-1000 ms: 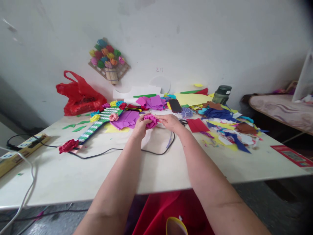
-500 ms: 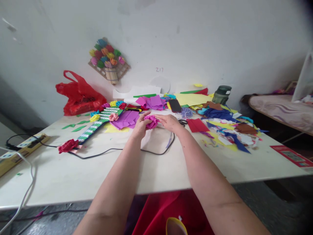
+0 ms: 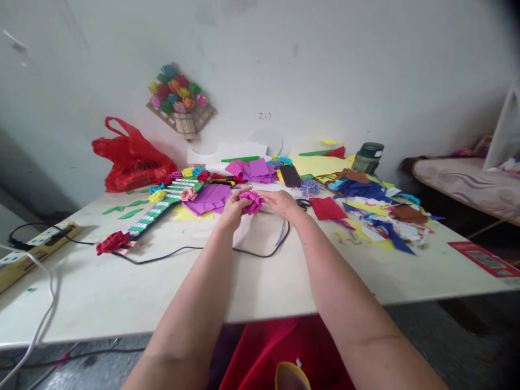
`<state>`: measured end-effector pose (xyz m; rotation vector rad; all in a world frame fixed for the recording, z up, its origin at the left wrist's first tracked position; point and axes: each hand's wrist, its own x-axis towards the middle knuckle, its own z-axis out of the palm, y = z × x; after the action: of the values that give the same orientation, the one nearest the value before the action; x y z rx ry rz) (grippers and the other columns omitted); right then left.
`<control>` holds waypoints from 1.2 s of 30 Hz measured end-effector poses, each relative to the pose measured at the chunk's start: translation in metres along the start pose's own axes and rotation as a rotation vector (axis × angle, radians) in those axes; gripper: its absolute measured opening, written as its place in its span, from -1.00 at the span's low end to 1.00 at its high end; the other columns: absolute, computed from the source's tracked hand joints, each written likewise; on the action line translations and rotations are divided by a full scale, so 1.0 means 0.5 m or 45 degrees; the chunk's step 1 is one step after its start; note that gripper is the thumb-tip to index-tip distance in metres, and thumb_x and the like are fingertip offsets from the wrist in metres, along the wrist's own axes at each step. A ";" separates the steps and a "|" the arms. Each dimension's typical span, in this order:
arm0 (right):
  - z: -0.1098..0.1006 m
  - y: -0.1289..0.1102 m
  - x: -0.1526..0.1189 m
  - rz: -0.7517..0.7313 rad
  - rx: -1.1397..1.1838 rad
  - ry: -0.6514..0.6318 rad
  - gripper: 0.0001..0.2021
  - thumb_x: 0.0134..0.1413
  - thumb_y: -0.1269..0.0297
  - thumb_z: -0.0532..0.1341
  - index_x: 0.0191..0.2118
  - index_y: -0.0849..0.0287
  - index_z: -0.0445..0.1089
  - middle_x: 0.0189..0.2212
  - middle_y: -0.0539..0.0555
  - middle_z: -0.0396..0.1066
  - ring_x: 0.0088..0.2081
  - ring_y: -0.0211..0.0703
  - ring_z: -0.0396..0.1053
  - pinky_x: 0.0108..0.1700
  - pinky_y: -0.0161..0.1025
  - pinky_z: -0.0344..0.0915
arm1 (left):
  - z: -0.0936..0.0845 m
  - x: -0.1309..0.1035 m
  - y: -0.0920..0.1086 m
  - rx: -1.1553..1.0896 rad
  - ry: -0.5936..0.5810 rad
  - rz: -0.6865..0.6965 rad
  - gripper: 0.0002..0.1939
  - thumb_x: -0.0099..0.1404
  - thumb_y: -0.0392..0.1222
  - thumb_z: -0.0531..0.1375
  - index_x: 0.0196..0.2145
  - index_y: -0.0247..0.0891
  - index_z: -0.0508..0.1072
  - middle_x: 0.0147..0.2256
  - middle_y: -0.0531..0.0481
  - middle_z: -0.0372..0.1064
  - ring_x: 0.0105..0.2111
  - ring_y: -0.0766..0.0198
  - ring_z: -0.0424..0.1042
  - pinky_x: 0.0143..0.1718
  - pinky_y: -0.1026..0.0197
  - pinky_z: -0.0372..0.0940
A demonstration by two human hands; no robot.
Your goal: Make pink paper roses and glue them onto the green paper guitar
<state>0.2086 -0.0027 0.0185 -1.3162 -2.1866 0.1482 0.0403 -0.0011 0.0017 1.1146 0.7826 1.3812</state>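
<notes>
A magenta paper flower (image 3: 252, 202) is held above the middle of the table between my two hands. My left hand (image 3: 235, 207) is closed round its left side, thumb against the petals. On the right side, the fingers of my right hand (image 3: 280, 202) pinch its edge. To the left of my hands lie purple paper sheets (image 3: 209, 198) and a green-and-white striped panel (image 3: 164, 206) with paper flowers along it, including a pink one (image 3: 188, 194) and a red one (image 3: 112, 242). Scissors (image 3: 303, 203) lie just beyond my right wrist, partly hidden.
A black cable (image 3: 174, 253) crosses the table from a power strip (image 3: 36, 252). Paper scraps (image 3: 377, 211) are heaped at the right, near a dark green bottle (image 3: 368, 157). A phone (image 3: 290, 176) and a red plastic bag (image 3: 130, 157) are farther back.
Almost nothing differs. Both hands keep their hold on the magenta flower, with only tiny shifts of the fingers.
</notes>
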 end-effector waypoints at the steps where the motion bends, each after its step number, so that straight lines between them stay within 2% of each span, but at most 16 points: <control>1: -0.001 -0.001 0.000 -0.003 0.005 -0.001 -0.60 0.15 0.31 0.07 0.10 -0.11 0.33 0.00 -0.02 0.43 0.02 -0.07 0.38 0.04 -0.20 0.28 | 0.000 0.000 0.000 -0.001 0.000 -0.001 -0.52 -0.21 -0.34 0.25 -0.21 -0.31 0.43 -0.49 0.06 0.35 -0.57 0.36 0.30 -0.55 0.28 0.20; 5: -0.005 -0.006 -0.002 -0.012 0.012 -0.017 -0.60 0.18 0.31 0.03 0.11 -0.08 0.33 0.03 -0.01 0.40 0.04 -0.09 0.36 0.04 -0.19 0.27 | 0.000 -0.001 0.002 0.005 0.022 -0.021 -0.54 -0.21 -0.34 0.24 -0.24 -0.30 0.42 -0.49 0.07 0.35 -0.57 0.35 0.31 -0.55 0.28 0.21; 12: -0.006 -0.013 0.000 0.104 -0.080 -0.027 -0.59 0.21 0.21 0.00 0.14 -0.02 0.30 -0.04 0.08 0.45 -0.04 -0.03 0.39 -0.05 -0.16 0.28 | -0.001 -0.002 0.002 0.018 0.033 -0.031 -0.60 -0.21 -0.33 0.25 -0.30 -0.28 0.39 -0.49 0.07 0.33 -0.58 0.34 0.31 -0.60 0.28 0.21; 17: 0.003 -0.001 0.006 0.008 -0.110 0.019 -0.62 0.24 0.20 -0.03 0.08 0.00 0.37 -0.06 0.10 0.43 -0.08 -0.09 0.37 -0.07 -0.24 0.25 | -0.002 0.001 -0.001 0.021 0.036 -0.024 -0.60 -0.21 -0.34 0.25 -0.30 -0.27 0.39 -0.49 0.07 0.33 -0.59 0.34 0.31 -0.61 0.28 0.22; 22: 0.014 0.011 0.011 -0.012 -0.120 0.074 -0.66 0.22 0.20 0.02 0.04 -0.04 0.40 -0.09 0.08 0.38 -0.14 -0.14 0.35 -0.15 -0.28 0.24 | -0.002 0.002 -0.002 0.023 0.027 -0.030 -0.59 -0.22 -0.34 0.26 -0.30 -0.27 0.37 -0.49 0.09 0.33 -0.59 0.35 0.32 -0.61 0.29 0.22; 28: 0.006 0.002 0.006 -0.033 -0.145 0.067 -0.68 0.22 0.21 0.03 0.00 -0.08 0.43 -0.13 0.06 0.38 -0.18 -0.16 0.35 -0.24 -0.29 0.21 | -0.001 -0.001 0.002 0.013 0.027 -0.054 -0.59 -0.22 -0.34 0.25 -0.29 -0.28 0.37 -0.50 0.10 0.33 -0.58 0.35 0.32 -0.60 0.30 0.22; 32: 0.003 -0.005 0.002 -0.028 -0.156 0.073 -0.69 0.23 0.22 0.03 -0.02 -0.08 0.44 -0.15 0.05 0.39 -0.20 -0.17 0.34 -0.26 -0.30 0.19 | -0.002 0.003 0.004 -0.097 0.034 -0.083 -0.68 -0.15 -0.27 0.21 -0.33 -0.29 0.39 -0.50 0.07 0.34 -0.57 0.34 0.32 -0.62 0.30 0.19; 36: 0.002 -0.007 0.002 -0.039 -0.154 0.060 -0.69 0.22 0.23 0.03 -0.03 -0.08 0.45 -0.15 0.05 0.39 -0.19 -0.16 0.34 -0.27 -0.30 0.19 | -0.005 0.011 0.003 -0.153 0.124 -0.134 -0.78 -0.06 -0.17 0.18 -0.41 -0.32 0.42 -0.53 0.03 0.35 -0.57 0.34 0.31 -0.61 0.32 0.18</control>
<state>0.2051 -0.0037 0.0195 -1.3366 -2.2048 -0.0274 0.0379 0.0044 0.0030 0.9064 0.8058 1.3825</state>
